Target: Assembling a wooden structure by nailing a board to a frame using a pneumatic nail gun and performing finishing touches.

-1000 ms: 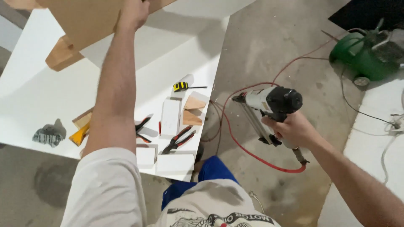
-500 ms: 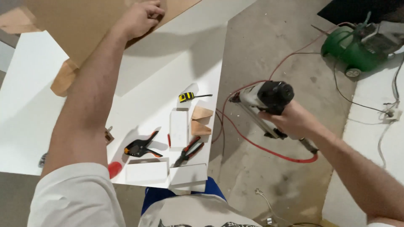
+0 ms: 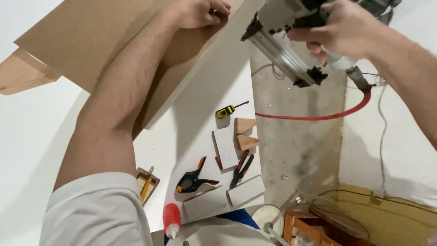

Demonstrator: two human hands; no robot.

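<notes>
My left hand (image 3: 200,11) presses down on the far edge of a large brown board (image 3: 91,41) that lies across a white panel (image 3: 214,77). My right hand (image 3: 341,29) grips a pneumatic nail gun (image 3: 284,45) and holds it in the air just right of the board's edge, nose pointing up-left. A red air hose (image 3: 318,116) runs from the gun's handle across the concrete floor.
On the white table (image 3: 191,136) lie a yellow tape measure (image 3: 225,110), two wooden wedges (image 3: 245,134), small white boards (image 3: 226,146), red-handled pliers (image 3: 241,168), a black-and-orange spring clamp (image 3: 193,178) and a red-capped glue bottle (image 3: 172,219). A wooden crate (image 3: 305,230) stands at the bottom right.
My right hand has lifted the nail gun up and left, from out over the floor to just beside the board's edge. The left hand stays on the board. The view has come closer.
</notes>
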